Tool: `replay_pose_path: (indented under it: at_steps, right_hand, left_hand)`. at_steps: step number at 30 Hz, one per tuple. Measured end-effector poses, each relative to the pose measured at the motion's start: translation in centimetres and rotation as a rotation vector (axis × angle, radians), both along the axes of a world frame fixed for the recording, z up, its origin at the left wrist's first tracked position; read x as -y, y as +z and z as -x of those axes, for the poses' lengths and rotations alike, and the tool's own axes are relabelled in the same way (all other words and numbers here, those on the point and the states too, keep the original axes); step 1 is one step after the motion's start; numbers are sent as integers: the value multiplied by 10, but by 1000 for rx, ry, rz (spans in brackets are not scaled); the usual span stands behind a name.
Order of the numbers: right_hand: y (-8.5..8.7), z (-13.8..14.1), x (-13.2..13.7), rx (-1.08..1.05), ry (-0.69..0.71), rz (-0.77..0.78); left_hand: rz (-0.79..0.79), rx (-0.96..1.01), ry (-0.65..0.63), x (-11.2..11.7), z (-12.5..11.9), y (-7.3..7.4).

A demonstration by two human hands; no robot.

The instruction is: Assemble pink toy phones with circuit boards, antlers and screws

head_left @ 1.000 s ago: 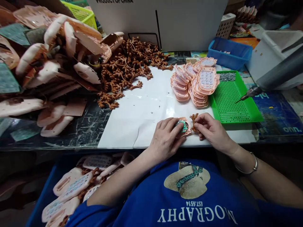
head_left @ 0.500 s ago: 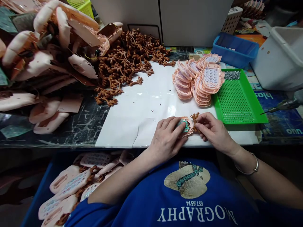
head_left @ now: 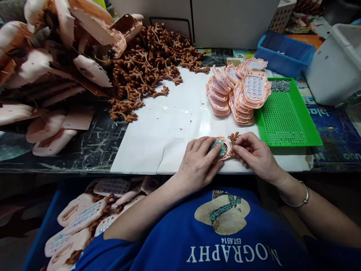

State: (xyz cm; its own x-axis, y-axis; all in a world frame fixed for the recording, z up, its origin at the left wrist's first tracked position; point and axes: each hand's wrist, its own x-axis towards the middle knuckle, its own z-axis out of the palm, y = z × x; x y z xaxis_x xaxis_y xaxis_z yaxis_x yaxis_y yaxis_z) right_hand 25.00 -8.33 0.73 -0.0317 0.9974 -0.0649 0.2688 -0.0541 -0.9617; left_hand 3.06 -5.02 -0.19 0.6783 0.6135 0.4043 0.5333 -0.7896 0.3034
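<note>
Near the front edge of the white work surface, my left hand (head_left: 199,160) is closed over a pink plastic shell (head_left: 227,153) with a green circuit board (head_left: 222,146) inside. The palm and fingers hide much of the shell. My right hand (head_left: 254,154) pinches a brown antler-shaped plastic piece (head_left: 233,140) between thumb and fingers. That antler piece stands at the right end of the shell, close against it; whether it is seated there I cannot tell. Behind my hands stand stacked pink keypad shells (head_left: 255,88).
A heap of brown antler pieces (head_left: 146,64) lies at the back left, beside piled pink housings (head_left: 36,67). On the right are a green tray (head_left: 290,120) with small screws (head_left: 279,86), a blue bin (head_left: 284,51) and a white tub (head_left: 329,67). Finished-looking pink toys (head_left: 81,218) fill a box below.
The camera view has shifted slightly. Both hands keep their hold, and the antler piece stays at the shell's right end. The screwdriver tip at the right has swung back toward the picture's edge.
</note>
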Motion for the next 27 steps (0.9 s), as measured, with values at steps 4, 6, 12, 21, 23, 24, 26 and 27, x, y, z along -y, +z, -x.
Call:
replay_pose_path:
  at_steps: [4, 6, 12, 21, 23, 24, 26, 27]
  right_hand:
    - [-1, 2, 1, 33, 11, -21]
    - [1, 3, 2, 125, 19, -89]
    - [7, 8, 3, 400, 23, -340]
    - [4, 2, -7, 414, 141, -243]
    - [5, -1, -6, 391, 107, -149]
    - [5, -2, -6, 395, 67, -134]
    - [4, -2, -8, 430, -25, -167]
    - [3, -1, -9, 448, -60, -195]
  left_hand:
    - [-4, 0, -5, 0, 0, 0]
    - [-11, -2, -5, -1, 0, 0]
    - [5, -2, -3, 0, 0, 1]
    - [15, 8, -9, -1, -1, -1]
    - [9, 7, -12, -2, 0, -1]
    - [5, 7, -13, -2, 0, -1]
    - [-6, 10, -17, -1, 0, 0]
    - [-7, 11, -17, -1, 0, 0]
